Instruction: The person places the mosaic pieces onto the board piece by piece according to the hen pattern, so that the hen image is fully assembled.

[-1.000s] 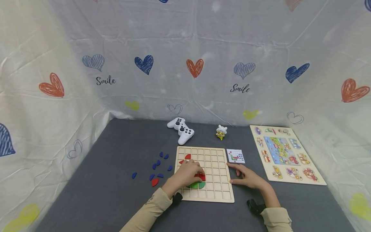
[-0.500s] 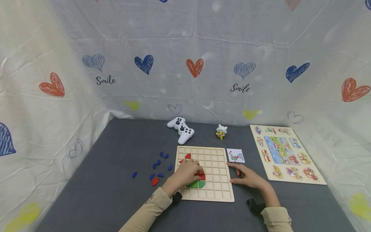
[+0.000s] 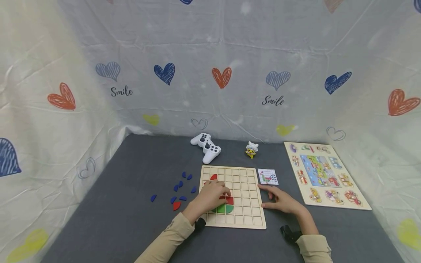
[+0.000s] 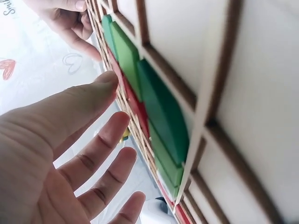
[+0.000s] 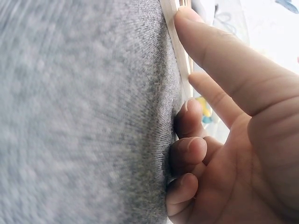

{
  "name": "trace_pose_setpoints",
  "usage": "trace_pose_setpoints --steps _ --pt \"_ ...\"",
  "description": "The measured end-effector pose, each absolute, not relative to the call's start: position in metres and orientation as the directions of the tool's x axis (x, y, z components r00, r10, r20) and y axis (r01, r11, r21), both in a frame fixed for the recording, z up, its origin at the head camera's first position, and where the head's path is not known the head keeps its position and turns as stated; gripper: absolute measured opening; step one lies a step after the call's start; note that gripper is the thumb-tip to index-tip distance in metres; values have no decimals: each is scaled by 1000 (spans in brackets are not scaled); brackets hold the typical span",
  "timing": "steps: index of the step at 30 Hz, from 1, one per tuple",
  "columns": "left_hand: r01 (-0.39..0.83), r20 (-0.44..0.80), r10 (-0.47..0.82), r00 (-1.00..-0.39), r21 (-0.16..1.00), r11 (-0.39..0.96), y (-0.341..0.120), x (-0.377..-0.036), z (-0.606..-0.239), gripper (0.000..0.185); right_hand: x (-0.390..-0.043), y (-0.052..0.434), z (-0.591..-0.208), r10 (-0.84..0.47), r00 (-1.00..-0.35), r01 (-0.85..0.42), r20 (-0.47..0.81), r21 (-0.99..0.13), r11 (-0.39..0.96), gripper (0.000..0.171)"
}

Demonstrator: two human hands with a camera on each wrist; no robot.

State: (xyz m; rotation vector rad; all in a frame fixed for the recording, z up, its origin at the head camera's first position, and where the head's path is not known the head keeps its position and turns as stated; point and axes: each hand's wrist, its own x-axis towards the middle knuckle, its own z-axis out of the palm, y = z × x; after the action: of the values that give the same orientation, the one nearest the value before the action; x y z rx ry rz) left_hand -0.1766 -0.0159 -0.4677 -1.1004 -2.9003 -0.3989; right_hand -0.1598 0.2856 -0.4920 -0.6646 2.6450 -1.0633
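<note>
My left hand [image 3: 211, 193] lies over the left half of a wooden grid board [image 3: 248, 212], fingers loosely bent. Its thumb and index tips are at the red tiles [image 3: 230, 200], partly hidden beneath the hand. Just below them sit green tiles [image 3: 225, 209] in the grid; the left wrist view shows the dark green piece [image 4: 161, 112] up close. Farther up the board is a red quarter-round piece [image 3: 213, 177]. My right hand [image 3: 283, 201] touches the board's right edge [image 5: 175, 37] with thumb and index fingertips, the other fingers curled inward.
Several blue half-round pieces [image 3: 183, 198] and a red piece [image 3: 176, 206] lie left of the board. A pattern card [image 3: 268, 176] sits at its upper right. Behind are a white game controller [image 3: 210, 148] and small figurine [image 3: 251, 149]; a picture puzzle [image 3: 322, 175] lies right.
My left hand shifts only slightly over the red tiles, covering more of the small red piece near its knuckles. The right hand stays at the board's edge.
</note>
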Motion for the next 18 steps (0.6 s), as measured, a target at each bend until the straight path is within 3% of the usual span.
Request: trace_pose_setpoints --steps 18 --pt "536 174 509 -843 331 776 -90 -177 -451 22 -158 285 -491 -476 -879 -327 -29 -691 644 69"
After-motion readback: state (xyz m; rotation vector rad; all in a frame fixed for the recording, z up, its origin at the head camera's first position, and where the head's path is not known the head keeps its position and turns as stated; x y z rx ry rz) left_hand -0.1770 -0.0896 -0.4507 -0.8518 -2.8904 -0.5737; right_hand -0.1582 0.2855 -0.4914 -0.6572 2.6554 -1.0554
